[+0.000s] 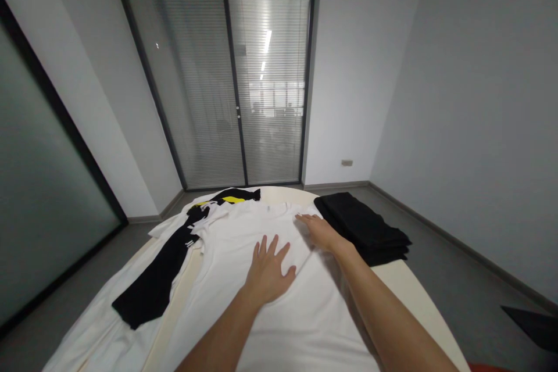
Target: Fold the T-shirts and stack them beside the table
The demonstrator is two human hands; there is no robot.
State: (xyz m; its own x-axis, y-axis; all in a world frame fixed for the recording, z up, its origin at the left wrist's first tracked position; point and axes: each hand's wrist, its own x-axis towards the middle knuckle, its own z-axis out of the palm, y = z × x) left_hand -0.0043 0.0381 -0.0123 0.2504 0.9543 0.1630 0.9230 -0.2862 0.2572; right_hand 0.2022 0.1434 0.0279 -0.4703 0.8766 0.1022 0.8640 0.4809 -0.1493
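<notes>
A white T-shirt lies spread out on the table, its neckline at the far end. My left hand rests on the middle of the shirt with its fingers spread. Farther up, my right hand reaches over the shirt's right shoulder area, fingers stretched out toward the left and holding nothing that I can see. The right sleeve of the shirt is partly hidden behind that hand and forearm.
A folded stack of black cloth sits at the table's right edge. On the left lie a black garment with white and yellow parts and other white clothes. The cream table has a rounded edge; glass doors stand beyond.
</notes>
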